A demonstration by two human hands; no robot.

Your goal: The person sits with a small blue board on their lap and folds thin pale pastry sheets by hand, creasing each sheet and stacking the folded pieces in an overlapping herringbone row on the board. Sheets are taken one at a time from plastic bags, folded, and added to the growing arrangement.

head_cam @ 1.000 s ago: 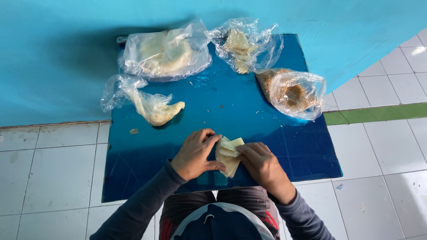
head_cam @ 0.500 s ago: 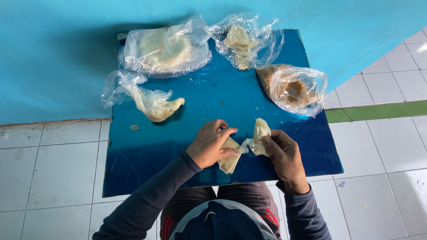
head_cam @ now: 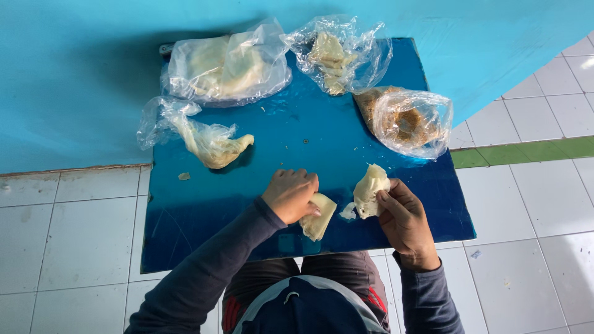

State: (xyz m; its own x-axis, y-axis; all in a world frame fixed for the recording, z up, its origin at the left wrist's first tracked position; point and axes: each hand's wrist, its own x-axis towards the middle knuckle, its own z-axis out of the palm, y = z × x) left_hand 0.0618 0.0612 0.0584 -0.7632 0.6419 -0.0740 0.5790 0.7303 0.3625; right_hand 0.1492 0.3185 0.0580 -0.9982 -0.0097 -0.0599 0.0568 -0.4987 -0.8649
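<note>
Wrappers split between your hands over the blue board [head_cam: 204, 216]; your left hand [head_cam: 289, 195] pinches one sheet [head_cam: 317, 215], long axis slanting toward you; your right hand [head_cam: 402, 216] grips the other sheet [head_cam: 369, 190], upright, just beside.

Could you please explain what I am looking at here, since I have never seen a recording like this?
There is no machine: a person wears a camera on the head, so the one picture looks straight down at their own two hands. They sit on a tiled floor by a blue wall, with a blue board before them. The left hand holds one pale, thin sheet, and the right hand holds a second pale piece. Four clear plastic bags lie on the board: two with pale sheets, one with pale pieces and one with brown crumbs.
</note>
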